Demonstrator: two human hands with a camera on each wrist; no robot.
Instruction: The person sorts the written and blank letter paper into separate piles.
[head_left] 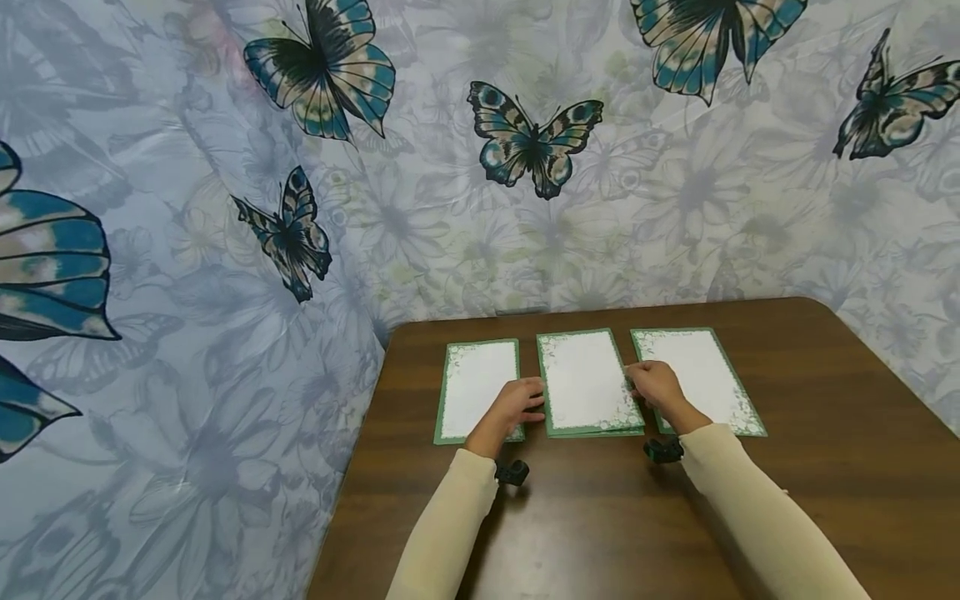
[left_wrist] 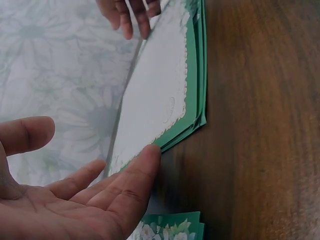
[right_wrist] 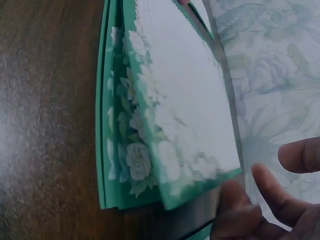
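Three sets of white paper sheets with green, flower-decorated borders lie in a row. The middle stack (head_left: 585,375) is between both hands. My left hand (head_left: 517,404) touches its left edge with extended fingers; the left wrist view shows the thumb held apart from the sheets (left_wrist: 155,85). At the right edge is my right hand (head_left: 656,385), its fingertips by the paper and partly blurred in the right wrist view. There the top sheet (right_wrist: 192,95) sits askew over the sheets below. The left sheet (head_left: 476,379) and right sheet (head_left: 693,367) are partly covered by my hands.
The brown wooden table (head_left: 585,525) has a rounded far corner. Behind it and to the left stands a wall (head_left: 420,225) patterned with butterflies and flowers. A black wrist camera (head_left: 513,472) is on the left wrist, another camera (head_left: 663,451) on the right.
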